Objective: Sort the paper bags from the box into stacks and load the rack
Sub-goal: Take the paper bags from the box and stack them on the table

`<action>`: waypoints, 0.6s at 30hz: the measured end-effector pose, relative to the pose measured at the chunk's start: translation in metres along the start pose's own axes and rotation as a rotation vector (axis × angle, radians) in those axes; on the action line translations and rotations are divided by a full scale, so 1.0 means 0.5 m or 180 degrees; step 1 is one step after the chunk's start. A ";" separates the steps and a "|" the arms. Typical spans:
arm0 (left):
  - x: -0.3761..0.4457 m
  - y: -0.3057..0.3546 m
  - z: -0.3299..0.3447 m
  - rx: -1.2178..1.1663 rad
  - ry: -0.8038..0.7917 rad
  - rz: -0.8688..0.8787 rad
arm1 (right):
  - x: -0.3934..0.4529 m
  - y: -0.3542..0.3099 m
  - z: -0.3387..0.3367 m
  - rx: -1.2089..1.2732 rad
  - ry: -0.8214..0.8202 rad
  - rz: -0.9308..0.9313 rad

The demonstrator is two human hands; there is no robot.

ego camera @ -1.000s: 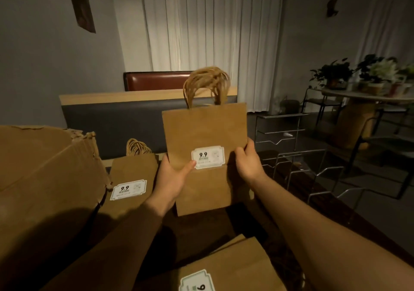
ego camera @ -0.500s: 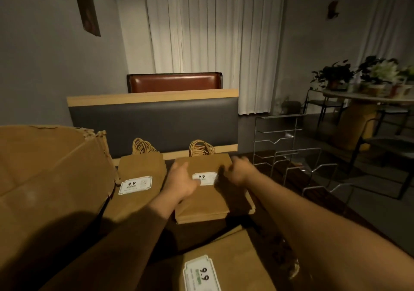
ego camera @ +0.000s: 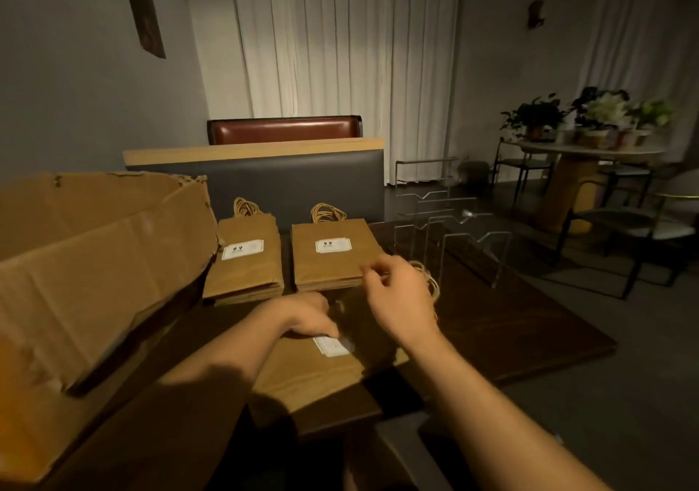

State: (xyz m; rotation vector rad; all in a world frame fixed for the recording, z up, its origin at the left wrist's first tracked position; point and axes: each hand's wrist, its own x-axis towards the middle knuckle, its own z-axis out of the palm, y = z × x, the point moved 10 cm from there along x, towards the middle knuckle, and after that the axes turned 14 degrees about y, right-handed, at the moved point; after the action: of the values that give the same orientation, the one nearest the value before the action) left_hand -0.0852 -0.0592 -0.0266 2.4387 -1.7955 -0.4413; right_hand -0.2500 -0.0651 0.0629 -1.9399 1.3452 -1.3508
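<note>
Two stacks of paper bags are already squared up in the middle of the frame: a left stack (ego camera: 247, 263) right beside the box, and a right stack (ego camera: 333, 254) next to it, both lying flat with labels up and twine handles pointing to the far edge of the table (ego camera: 529, 324). A third bunch of bags (ego camera: 321, 369) lies lower center, closer to us, turned the other way so its handles (ego camera: 429, 282) poke out to the right.

So by our reckoning we're maybe partway through the sorting. The big cardboard box (ego camera: 94, 263) fills the left side of the frame, tipped open toward us, but we can't see inside, so no idea how many bags are left. The clear rack (ego camera: 450, 233) sits right of center, just past the right stack, and every slot we can make out looks bare, so loading seems not yet started.

Hands: our left hand (ego camera: 306, 318) is down on the near bunch, palm down and fingers curled over the top bag just above its white label (ego camera: 333, 345); whether it's really gripping or just pressing, we can't tell. Our right hand (ego camera: 401, 297) hovers above the right end of that bunch, near the front corner of the right stack, fingers loosely curled with thumb and forefinger close together. It seems to have nothing in it, though the handles are right behind it, so we wouldn't swear to it.
</note>
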 end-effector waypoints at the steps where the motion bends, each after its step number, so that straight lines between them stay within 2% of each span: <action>1: -0.009 -0.002 -0.001 -0.0127 0.0125 -0.0075 | -0.035 0.023 -0.027 0.0052 0.0173 0.0125; 4: -0.051 -0.017 0.023 -0.0735 0.0237 -0.0510 | -0.146 0.101 -0.038 0.0038 -0.0035 0.0731; 7: -0.093 -0.008 0.039 -0.1480 0.0349 -0.0816 | -0.197 0.129 0.016 0.0579 -0.0278 0.1386; 9: -0.108 -0.016 0.046 -0.2057 0.0387 -0.1067 | -0.196 0.124 0.048 0.0691 -0.0315 0.1478; 12: -0.134 -0.046 0.068 -0.2866 0.0058 -0.1525 | -0.194 0.136 0.066 0.0853 -0.0281 0.1559; 14: -0.136 -0.050 0.071 -0.3242 -0.0102 -0.1564 | -0.196 0.152 0.072 0.1056 -0.0266 0.1520; 18: -0.140 -0.040 0.058 -0.3530 0.0058 -0.1378 | -0.193 0.150 0.069 0.1130 -0.0318 0.1298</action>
State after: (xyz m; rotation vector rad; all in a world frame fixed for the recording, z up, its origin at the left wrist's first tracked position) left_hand -0.0937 0.0159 -0.0463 1.8976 -0.6187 -1.0676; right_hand -0.2609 -0.0198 -0.0551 -1.3905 1.2648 -1.1786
